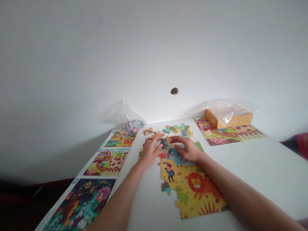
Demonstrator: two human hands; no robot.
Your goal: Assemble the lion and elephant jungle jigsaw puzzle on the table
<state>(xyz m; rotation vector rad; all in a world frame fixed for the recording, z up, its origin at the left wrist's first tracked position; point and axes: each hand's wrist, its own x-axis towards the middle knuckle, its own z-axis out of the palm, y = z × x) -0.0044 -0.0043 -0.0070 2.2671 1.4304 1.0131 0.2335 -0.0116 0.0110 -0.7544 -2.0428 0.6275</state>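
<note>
A jigsaw puzzle piece with grey, yellow and blue print lies between my two hands, at the upper edge of a partly joined puzzle. The joined part shows a lion, a blue elephant and a small figure in a hat. My left hand is just left of the piece, thumb and index finger spread apart. From the right, my right hand reaches over the elephant, fingers stretched and thumb apart, fingertips at the piece's edge. Whether they touch it I cannot tell. Loose pieces lie beyond my hands.
A sheet of printed pictures runs along the left table edge. Behind it, a clear plastic bag holds more pieces. At the back right, a yellow box with clear plastic stands on a farm picture. A white wall with a hole rises behind.
</note>
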